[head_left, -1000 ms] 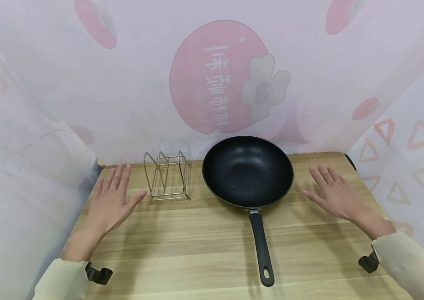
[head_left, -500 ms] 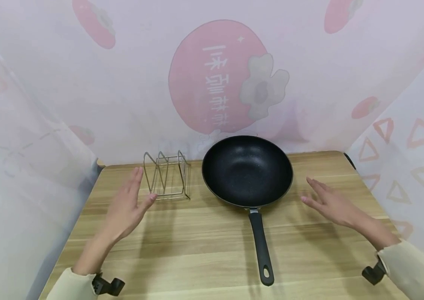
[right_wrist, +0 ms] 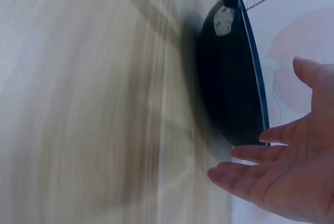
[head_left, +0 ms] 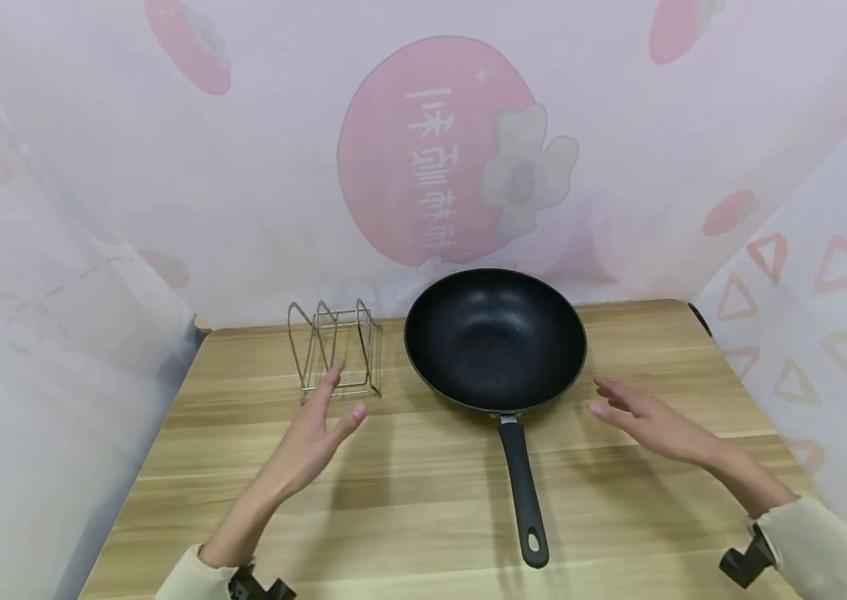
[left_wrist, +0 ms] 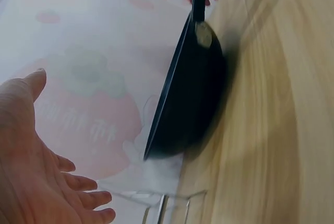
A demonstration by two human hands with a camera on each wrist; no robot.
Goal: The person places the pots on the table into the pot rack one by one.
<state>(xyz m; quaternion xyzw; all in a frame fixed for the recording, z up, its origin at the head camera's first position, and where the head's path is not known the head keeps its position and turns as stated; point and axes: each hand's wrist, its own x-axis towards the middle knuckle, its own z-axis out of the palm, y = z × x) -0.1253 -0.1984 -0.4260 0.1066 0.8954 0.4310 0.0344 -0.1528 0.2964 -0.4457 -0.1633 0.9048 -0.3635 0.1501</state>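
both hands empty, fingers apart: the left hand point(head_left: 311, 435) hovers near the rack point(head_left: 332, 337), the right hand point(head_left: 659, 425) beside the pan point(head_left: 494, 342) on the tabletop point(head_left: 423, 500); gripping its handle point(head_left: 523, 492) firmly, other palm steadying, should keep things level.

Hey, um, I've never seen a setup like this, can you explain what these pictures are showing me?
There's no machine here: the grips are a person's bare left hand and right hand. A camera on the head looks forward and down; one on each wrist gives the two sideways-looking close views. On the light wood-grain table sit a round black frying pan, its long black handle pointing toward the person, and, left of it, a silver wire rack with upright loops. Pale pink-patterned cloth hangs behind. Neither grip holds anything; the hands hover either side of the pan.
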